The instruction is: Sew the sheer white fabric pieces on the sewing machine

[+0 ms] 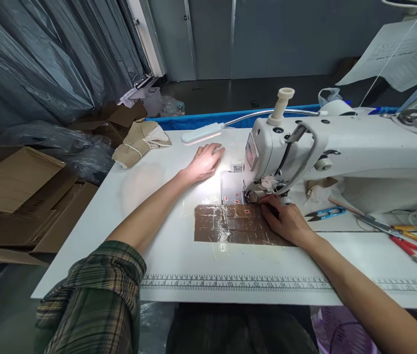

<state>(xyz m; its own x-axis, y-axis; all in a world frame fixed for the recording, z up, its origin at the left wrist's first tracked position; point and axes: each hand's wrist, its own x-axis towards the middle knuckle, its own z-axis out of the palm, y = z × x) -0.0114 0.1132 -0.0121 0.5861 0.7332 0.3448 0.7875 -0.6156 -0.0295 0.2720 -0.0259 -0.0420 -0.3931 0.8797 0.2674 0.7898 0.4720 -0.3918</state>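
A white sewing machine (289, 147) stands on the right of the white table, its needle area low at the left end of the head. My right hand (285, 219) is at the presser foot (252, 196), fingers bent and pressed together; what they pinch, if anything, is hidden. Under that hand's wrist and to its left lies a flat, shiny brown taped sheet (226, 226). My left hand (205, 162) rests on the tabletop left of the machine head, fingers loosely bent and apart, holding nothing. A metal plate with red marks (230, 189) lies beside the needle.
A lit lamp (201, 132) on a bendy neck lies behind my left hand. Blue thread snips (326, 213) and red-handled scissors (411, 248) lie at right. A tied fabric bundle (140, 142) sits at the back left corner. A ruler strip (230, 283) runs along the front edge; cardboard boxes (20, 196) stand left.
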